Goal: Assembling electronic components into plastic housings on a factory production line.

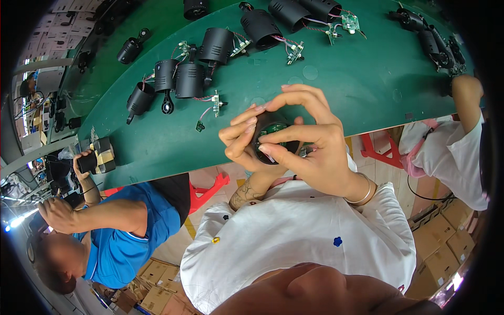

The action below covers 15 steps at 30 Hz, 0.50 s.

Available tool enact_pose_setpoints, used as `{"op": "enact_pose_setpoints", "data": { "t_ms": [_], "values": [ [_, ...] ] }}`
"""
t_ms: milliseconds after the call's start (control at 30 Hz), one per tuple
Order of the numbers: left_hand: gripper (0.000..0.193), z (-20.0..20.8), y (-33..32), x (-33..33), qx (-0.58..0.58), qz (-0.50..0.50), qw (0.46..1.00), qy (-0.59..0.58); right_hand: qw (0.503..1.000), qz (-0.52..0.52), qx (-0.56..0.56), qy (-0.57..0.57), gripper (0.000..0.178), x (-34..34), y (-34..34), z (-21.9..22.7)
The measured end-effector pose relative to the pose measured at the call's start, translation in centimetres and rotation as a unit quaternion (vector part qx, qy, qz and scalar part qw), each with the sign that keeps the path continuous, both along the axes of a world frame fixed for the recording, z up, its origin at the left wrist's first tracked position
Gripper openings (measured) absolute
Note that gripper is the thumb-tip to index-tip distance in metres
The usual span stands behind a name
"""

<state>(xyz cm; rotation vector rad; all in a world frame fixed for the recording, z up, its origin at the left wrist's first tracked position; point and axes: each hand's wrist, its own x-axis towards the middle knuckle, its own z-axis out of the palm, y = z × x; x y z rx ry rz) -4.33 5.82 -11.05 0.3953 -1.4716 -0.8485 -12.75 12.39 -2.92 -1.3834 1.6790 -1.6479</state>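
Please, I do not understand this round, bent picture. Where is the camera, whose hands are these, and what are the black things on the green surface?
There is no machine here. The one picture comes from a wide fisheye camera worn on a person's head, looking down; that lens bends straight edges. The two hands in the middle are the wearer's own. The left hand and the right hand together hold a black round lamp housing, with a green circuit board showing inside it. Beyond them is a green worktable. On it lie more black lamp housings, several with thin wires and small circuit boards attached. At the left, a co-worker in a blue shirt holds a black part. At the right, another person in white is partly visible. Cardboard boxes stand on the floor.
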Motion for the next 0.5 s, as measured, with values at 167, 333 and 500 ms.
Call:
{"op": "enact_pose_setpoints", "data": {
  "t_ms": [167,333,500],
  "values": [
    [0.046,0.2,-0.7,0.7,-0.071,0.013,0.996,-0.058,0.988,0.018,0.03,-0.15,0.028,0.3,0.1,-0.6],
    [0.049,0.5,-0.4,0.6,-0.107,0.082,0.984,-0.117,0.917,0.093,0.063,-0.382,0.052,0.2,-0.4,-1.6],
    [0.049,0.2,-0.6,0.6,-0.094,0.047,0.986,-0.127,0.945,0.102,0.033,-0.31,0.064,0.1,-0.4,-2.3]
  ]
}}
